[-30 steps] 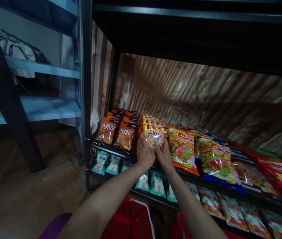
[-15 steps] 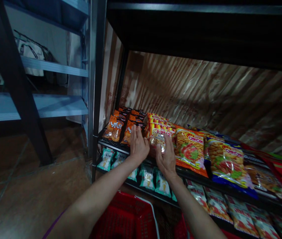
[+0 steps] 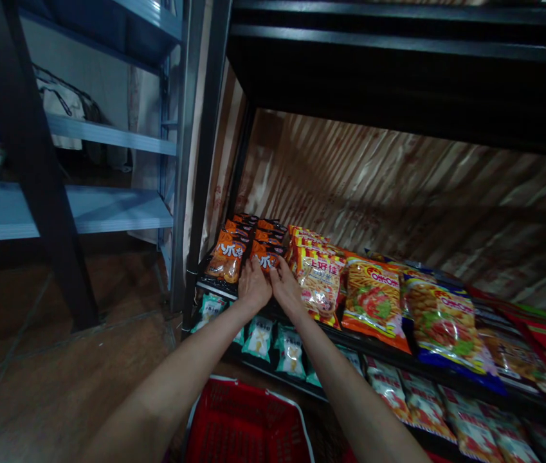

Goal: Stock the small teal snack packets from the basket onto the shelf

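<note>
Two columns of orange-and-black snack bags stand at the left end of the shelf. My left hand point(image 3: 254, 284) is at the left side of the front snack bag point(image 3: 267, 256) in the second column, its fingers curved against the edge. My right hand point(image 3: 286, 289) holds the same bag's right side, thumb and fingers near the lower front. The bag stays on the shelf between both hands, its lower part largely covered. Just right of my right hand stands a yellow-and-red snack bag point(image 3: 321, 280) with a clear front, one of a row.
Larger orange noodle-snack bags point(image 3: 373, 296) and blue-edged bags point(image 3: 449, 315) continue rightward. Small green packets point(image 3: 259, 337) line the shelf below. A red basket point(image 3: 248, 424) sits on the floor beneath my arms. A black post point(image 3: 205, 161) and blue shelving point(image 3: 118, 209) stand left.
My hands have moved left and closer together, my right hand leaving the yellow-and-red bag for the orange one. The view has shifted slightly, showing more of the red basket.
</note>
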